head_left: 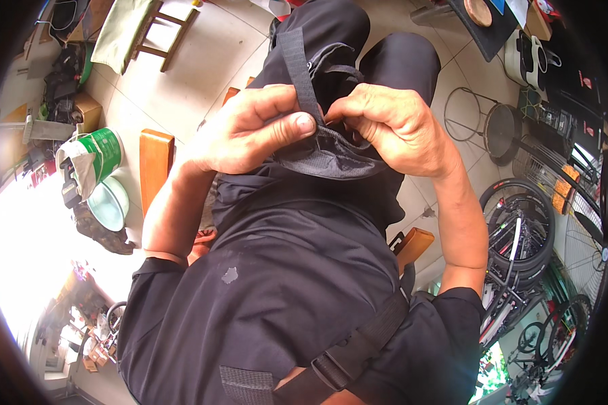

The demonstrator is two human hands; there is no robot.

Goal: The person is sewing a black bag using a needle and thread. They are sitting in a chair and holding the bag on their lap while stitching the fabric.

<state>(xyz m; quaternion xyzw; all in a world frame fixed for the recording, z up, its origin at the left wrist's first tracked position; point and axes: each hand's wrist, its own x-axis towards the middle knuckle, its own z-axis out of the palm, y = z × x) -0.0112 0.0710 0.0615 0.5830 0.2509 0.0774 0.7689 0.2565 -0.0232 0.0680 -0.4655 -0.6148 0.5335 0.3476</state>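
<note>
A black fabric bag (327,160) lies in my lap, its edge held up between my two hands. From it a flat black webbing strap (297,64) runs away over my left thigh. My left hand (253,131) is closed on the bag's edge by the strap, thumb on top. Facing it, my right hand (398,128) pinches the bag's rim with bent fingers. My right fingertips are partly hidden behind the fabric, so anything small between them cannot be made out.
I sit on a chair with wooden arms (157,169). To the left are a green bucket (105,156), a pale basin (108,204) and a folding stool (165,30). Bicycle wheels (518,229) and a wire basket (537,158) crowd the right. A dark table (483,34) stands far right.
</note>
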